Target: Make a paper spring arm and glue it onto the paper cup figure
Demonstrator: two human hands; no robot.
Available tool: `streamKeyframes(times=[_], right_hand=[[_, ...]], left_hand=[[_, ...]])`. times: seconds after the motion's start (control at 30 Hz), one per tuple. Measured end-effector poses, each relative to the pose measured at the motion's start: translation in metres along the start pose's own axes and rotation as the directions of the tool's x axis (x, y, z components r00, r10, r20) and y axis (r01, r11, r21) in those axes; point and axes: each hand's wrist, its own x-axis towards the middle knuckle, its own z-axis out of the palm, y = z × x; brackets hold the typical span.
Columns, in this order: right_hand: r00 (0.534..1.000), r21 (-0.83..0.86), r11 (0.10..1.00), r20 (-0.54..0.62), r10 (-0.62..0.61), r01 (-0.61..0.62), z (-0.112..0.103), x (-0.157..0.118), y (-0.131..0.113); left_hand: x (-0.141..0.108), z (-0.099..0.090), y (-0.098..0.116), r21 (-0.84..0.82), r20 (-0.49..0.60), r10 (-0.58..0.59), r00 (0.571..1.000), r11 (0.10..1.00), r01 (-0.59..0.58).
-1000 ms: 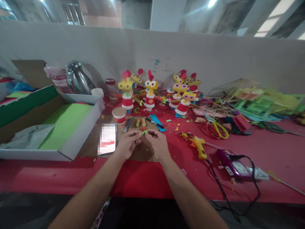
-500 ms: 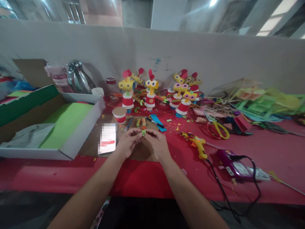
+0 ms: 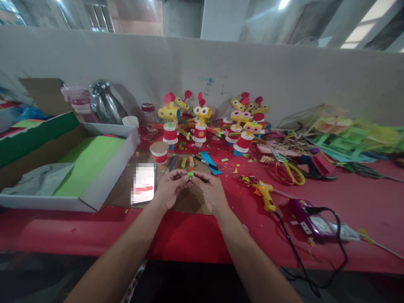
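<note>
A small piece of folded green paper is pinched between my two hands over a brown cardboard sheet. My left hand grips it from the left with thumb and fingertips. From the other side, my right hand holds it the same way. Just beyond the fingers lie short folded paper strips, a pen, a black marker and a blue paper strip. A red and white paper cup stands upside down behind my left hand, and a phone lies beside it.
Several paper-cup figures stand along the wall. At right are a yellow glue gun, scissors and a purple power strip with a trailing cord. An open box with green paper sits at left, near a steel jug.
Both hands stay in nearly the same place. The green paper has turned slightly between the fingertips and looks more compact. The whole view has shifted a little.
</note>
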Motion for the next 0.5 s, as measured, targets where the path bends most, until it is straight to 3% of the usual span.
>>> streamKeyframes(times=[0.17, 0.3, 0.5], right_hand=[[0.999, 0.025, 0.999, 0.048, 0.022, -0.023, 0.0021, -0.003, -0.0021], [0.998, -0.022, 0.999, 0.034, -0.048, 0.049, 0.0022, -0.0029, -0.0003], [0.994, -0.019, 0.996, 0.058, -0.087, 0.089, 0.0017, -0.0025, 0.0004]], left_hand=[[-0.0001, 0.0012, -0.0005, -0.004, -0.016, 0.036, 0.999, 0.999, -0.036], [-0.0014, 0.0023, -0.001, 0.015, -0.004, 0.076, 0.997, 0.997, -0.076], [-0.0028, 0.0013, -0.003, 0.17, 0.008, 0.213, 0.977, 0.963, -0.211]])
